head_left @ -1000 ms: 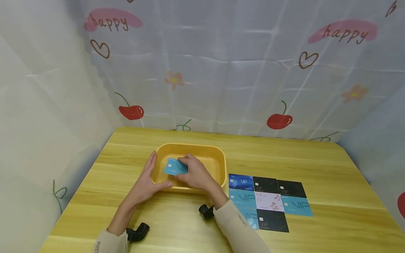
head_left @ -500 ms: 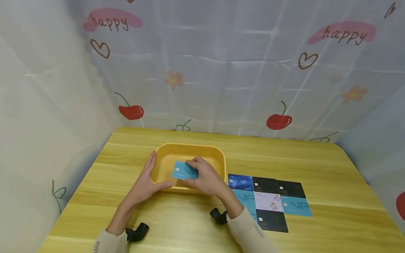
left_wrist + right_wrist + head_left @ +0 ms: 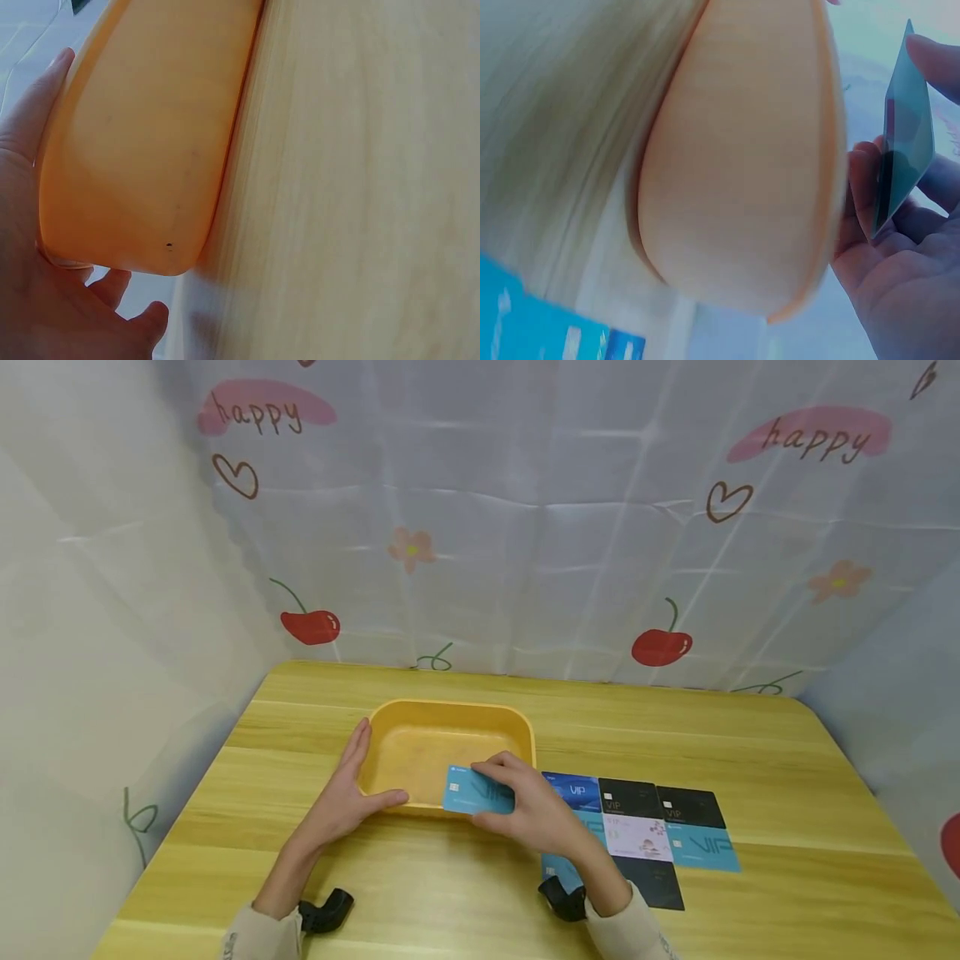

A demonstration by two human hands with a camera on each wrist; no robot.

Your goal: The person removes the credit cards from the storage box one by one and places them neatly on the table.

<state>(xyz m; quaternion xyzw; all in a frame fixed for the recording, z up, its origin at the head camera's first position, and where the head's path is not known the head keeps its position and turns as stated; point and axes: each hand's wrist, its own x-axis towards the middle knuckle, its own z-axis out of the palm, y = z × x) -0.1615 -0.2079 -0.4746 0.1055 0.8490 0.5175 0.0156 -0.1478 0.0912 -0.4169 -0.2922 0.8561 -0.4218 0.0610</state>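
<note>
right hand [image 3: 536, 806] pinches light-blue card [image 3: 477, 791], chip at its left end, just over tray's near rim | left hand [image 3: 347, 793] open, flat on yellow tray [image 3: 450, 727] left wall | card grid [image 3: 660, 827] on bench [image 3: 750, 743] just beyond right hand

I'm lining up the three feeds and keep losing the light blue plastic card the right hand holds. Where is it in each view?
Head: the light blue plastic card is low centre, pinched by the right hand over the near rim of the yellow plastic tub.
Left wrist: not in view; only the tub's outer wall and the left hand.
Right wrist: right edge, seen edge-on.
Shared landmark: the yellow tub.
</note>
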